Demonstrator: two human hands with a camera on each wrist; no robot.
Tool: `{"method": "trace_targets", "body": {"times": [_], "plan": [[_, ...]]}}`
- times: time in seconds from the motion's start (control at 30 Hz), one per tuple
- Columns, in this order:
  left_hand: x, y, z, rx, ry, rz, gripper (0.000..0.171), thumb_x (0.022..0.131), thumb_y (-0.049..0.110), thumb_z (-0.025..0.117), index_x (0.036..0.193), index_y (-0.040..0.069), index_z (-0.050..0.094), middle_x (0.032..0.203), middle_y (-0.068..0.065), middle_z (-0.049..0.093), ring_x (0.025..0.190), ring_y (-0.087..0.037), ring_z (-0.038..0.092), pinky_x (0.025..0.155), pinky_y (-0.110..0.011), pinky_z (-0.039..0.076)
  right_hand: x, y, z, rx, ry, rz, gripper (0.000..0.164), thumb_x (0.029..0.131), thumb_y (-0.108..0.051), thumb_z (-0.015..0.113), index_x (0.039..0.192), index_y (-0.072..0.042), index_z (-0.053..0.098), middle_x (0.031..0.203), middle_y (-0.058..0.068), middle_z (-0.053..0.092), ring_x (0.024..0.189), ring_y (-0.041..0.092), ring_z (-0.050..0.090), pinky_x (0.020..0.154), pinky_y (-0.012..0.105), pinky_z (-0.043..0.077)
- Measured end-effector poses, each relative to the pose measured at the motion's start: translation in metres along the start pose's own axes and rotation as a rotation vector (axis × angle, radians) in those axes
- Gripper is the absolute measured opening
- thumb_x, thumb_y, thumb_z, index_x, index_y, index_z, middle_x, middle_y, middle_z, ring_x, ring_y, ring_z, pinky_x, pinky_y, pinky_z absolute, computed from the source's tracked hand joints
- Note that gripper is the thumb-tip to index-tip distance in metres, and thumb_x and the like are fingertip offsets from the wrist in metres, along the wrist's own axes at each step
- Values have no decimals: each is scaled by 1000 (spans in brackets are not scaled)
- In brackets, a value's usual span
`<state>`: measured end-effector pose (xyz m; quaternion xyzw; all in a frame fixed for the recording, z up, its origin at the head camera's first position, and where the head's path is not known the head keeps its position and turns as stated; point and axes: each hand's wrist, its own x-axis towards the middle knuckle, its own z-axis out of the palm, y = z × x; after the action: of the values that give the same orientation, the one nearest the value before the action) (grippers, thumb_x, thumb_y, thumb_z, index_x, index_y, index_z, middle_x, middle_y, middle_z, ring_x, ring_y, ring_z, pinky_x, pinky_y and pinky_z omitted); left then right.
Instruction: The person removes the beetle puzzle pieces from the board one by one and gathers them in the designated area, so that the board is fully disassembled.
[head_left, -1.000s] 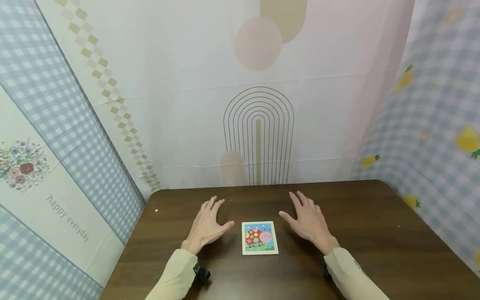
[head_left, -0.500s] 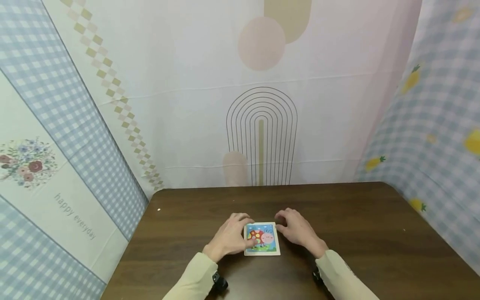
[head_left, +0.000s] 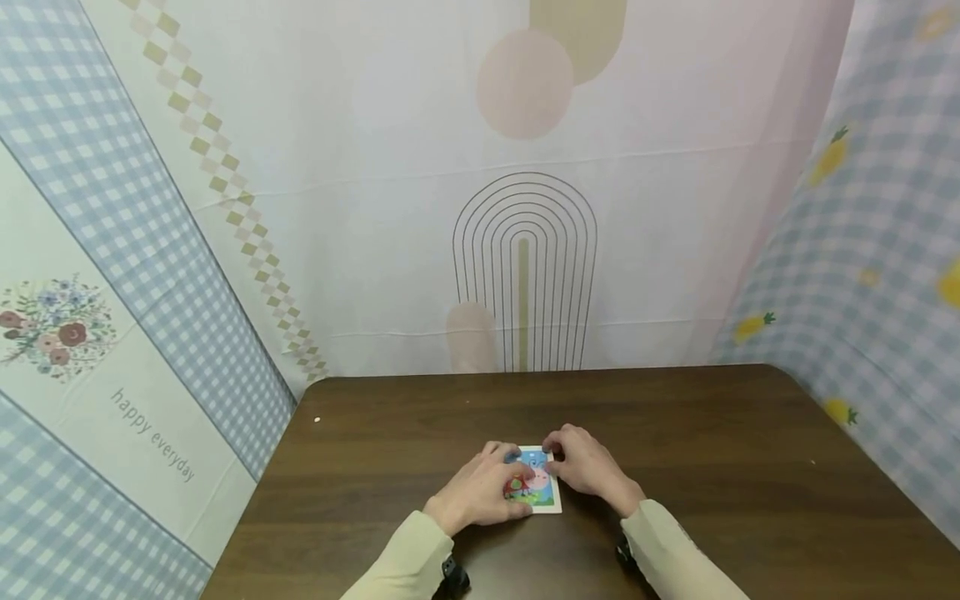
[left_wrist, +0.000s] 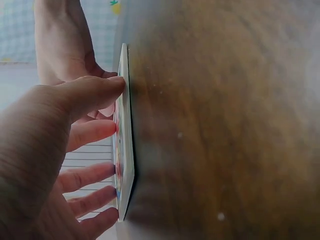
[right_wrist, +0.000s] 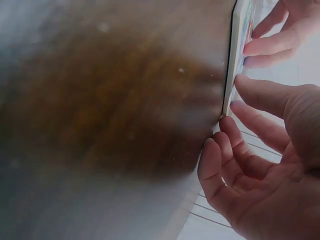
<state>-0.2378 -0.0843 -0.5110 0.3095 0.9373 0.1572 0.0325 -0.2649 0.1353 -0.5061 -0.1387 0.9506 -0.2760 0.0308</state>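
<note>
A thin square picture board (head_left: 543,495) with a white border and a ladybug print lies flat on the table. My left hand (head_left: 483,490) covers its left part, fingertips resting on the printed face. In the left wrist view the left thumb (left_wrist: 102,90) touches the near edge of the board (left_wrist: 127,155). My right hand (head_left: 588,462) is at the far right corner, fingers bent. The right wrist view has the right thumb (right_wrist: 262,95) and index fingertip touching the board (right_wrist: 231,75), the other fingers beside its edge. Whether they pinch it is unclear.
The dark wooden table (head_left: 360,467) surrounds the board. A small white speck (head_left: 317,419) lies near its far left corner. Behind stands a pale patterned cloth (head_left: 375,250), with checked cloths on the left (head_left: 187,275) and right (head_left: 862,275).
Both hands have come inward from either side of the board and now touch it. The left fingers have slid further across the picture. The board has hardly moved.
</note>
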Motion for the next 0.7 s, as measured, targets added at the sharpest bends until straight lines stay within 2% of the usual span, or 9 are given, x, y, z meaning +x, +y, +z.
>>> {"method": "trace_targets", "body": {"times": [0.23, 0.53, 0.7], "plan": [[2, -1, 0, 25, -10, 17, 44, 95, 47, 83, 134, 30, 77, 156, -5, 60, 145, -24, 53, 112, -43, 56, 8, 1, -2, 58, -53, 41, 17, 92, -9, 87, 106, -9, 78, 101, 5, 65, 90, 18, 56, 82, 41, 54], [1, 0, 1, 28, -11, 32, 44, 95, 48, 83, 135, 29, 77, 159, -5, 58, 146, -24, 51, 103, -35, 60, 12, 3, -5, 59, -118, 8, 19, 92, -4, 81, 105, -5, 69, 103, 8, 60, 94, 21, 52, 86, 41, 49], [0, -1, 0, 26, -1, 36, 41, 95, 47, 84, 131, 28, 78, 153, -2, 61, 143, -23, 52, 97, -32, 60, 22, 22, 10, 85, -99, -121, 9, 92, -2, 74, 96, -8, 69, 101, 7, 59, 91, 19, 51, 80, 34, 48]]}}
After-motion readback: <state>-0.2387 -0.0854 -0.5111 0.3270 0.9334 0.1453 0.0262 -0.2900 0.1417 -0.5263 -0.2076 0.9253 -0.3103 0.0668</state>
